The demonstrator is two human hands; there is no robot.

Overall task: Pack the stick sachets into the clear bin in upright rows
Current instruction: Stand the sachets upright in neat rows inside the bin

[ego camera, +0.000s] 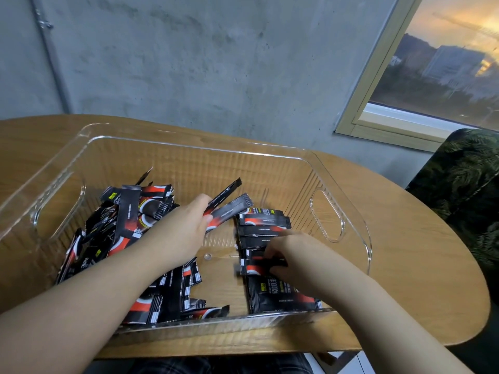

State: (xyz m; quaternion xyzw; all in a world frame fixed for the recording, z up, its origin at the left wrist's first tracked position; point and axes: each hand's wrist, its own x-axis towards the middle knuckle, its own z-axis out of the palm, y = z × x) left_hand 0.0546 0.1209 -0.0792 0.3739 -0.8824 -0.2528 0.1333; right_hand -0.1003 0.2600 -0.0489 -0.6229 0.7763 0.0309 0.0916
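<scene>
A rounded wooden table [405, 238] stands against a grey concrete wall [216, 63], with a window [445, 63] at the far right and a dark leaf-patterned chair [464, 190] at the table's right edge. On the table sits the clear bin [189, 149], a wide ribbed plastic tub with a cut-out handle in its right wall. Inside, along the left side and running to the near wall, lies a loose heap of sachets [127, 225], black with red and white print, pointing every way. On the right side of the bin a row of sachets [263, 228] stands on edge, packed one behind another from the near wall toward the far end. The left hand [186, 228] is in the middle of the bin, its thumb and fingers curled round two or three held sachets [229, 209] that angle up to the far right. The right hand [291, 252] rests on top of the row, fingers curled down and pinching the sachets there.
</scene>
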